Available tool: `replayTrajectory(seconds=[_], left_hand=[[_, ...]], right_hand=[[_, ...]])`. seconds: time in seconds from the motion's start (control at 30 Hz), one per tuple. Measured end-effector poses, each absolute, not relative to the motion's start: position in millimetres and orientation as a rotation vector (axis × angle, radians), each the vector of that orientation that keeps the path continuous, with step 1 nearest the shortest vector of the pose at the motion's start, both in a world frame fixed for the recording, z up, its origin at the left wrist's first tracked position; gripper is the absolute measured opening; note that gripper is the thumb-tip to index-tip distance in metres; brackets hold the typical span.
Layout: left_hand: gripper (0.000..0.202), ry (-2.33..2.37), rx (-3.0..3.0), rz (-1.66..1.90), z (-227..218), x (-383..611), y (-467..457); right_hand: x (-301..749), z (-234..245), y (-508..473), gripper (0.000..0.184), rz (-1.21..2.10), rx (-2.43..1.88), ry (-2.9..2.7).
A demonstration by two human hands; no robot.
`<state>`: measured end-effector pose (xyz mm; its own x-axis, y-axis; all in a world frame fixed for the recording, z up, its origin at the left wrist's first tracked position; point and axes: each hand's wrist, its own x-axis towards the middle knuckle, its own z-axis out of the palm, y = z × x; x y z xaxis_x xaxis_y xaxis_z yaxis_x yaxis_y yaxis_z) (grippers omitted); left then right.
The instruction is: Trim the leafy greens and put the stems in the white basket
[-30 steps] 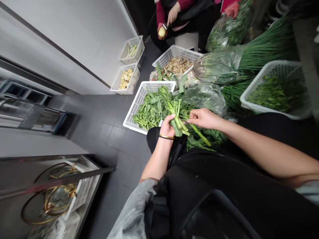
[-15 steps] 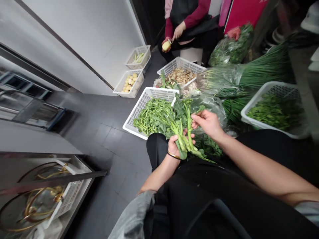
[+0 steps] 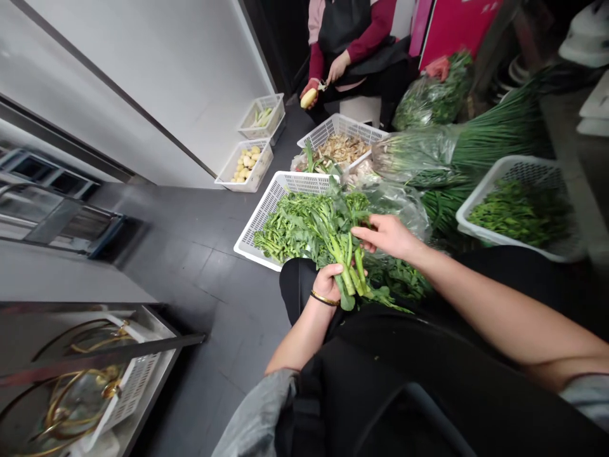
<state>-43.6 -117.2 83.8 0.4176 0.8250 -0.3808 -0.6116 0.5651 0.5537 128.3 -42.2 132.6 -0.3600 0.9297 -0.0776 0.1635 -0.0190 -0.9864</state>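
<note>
My left hand (image 3: 329, 283) is wrapped round the lower stems of a bunch of leafy green stalks (image 3: 346, 266) with small bud heads, similar to broccolini. The cut ends point toward my lap. At the bunch's right side my right hand (image 3: 383, 236) has thumb and fingers pinched together against a stalk; its fingertips are partly hidden among the leaves. Just beyond lies a white slotted basket (image 3: 259, 231) with more of these greens (image 3: 290, 219) heaped in it. Loose leaves (image 3: 404, 279) lie below my right forearm.
Opposite, a person's hand (image 3: 310, 91) holds a peeled potato (image 3: 309, 98). Peelings fill another basket (image 3: 346, 122); potatoes (image 3: 246, 162) sit in a crate by the wall. At right are bagged scallions (image 3: 499, 130) and a basket (image 3: 511, 240) of greens. A metal shelf (image 3: 166, 343) juts in at left.
The stalk that stood upright by my right hand now lies lower, in with the bunch. My right hand has shifted slightly left. The other person's potato has moved a little left and down.
</note>
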Motion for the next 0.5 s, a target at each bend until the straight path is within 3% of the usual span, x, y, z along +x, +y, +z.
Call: replayTrajectory(seconds=[0.17, 0.37, 0.43, 0.5], left_hand=[[0.053, 0.636, 0.382, 1.073, 82, -41, -123], [0.06, 0.678, 0.331, 1.025, 83, -38, -123], [0.06, 0.662, 0.316, 1.057, 83, -40, -122], [0.061, 0.654, 0.33, 1.096, 82, -46, -121]], right_hand=[[128, 122, -45, 0.04, 1.46, -1.036, -1.486], [130, 128, -60, 0.035, 0.217, -1.234, -2.214], [138, 121, -69, 0.036, 0.101, -1.149, -2.448], [157, 106, -75, 0.036, 0.21, -1.078, -2.667]])
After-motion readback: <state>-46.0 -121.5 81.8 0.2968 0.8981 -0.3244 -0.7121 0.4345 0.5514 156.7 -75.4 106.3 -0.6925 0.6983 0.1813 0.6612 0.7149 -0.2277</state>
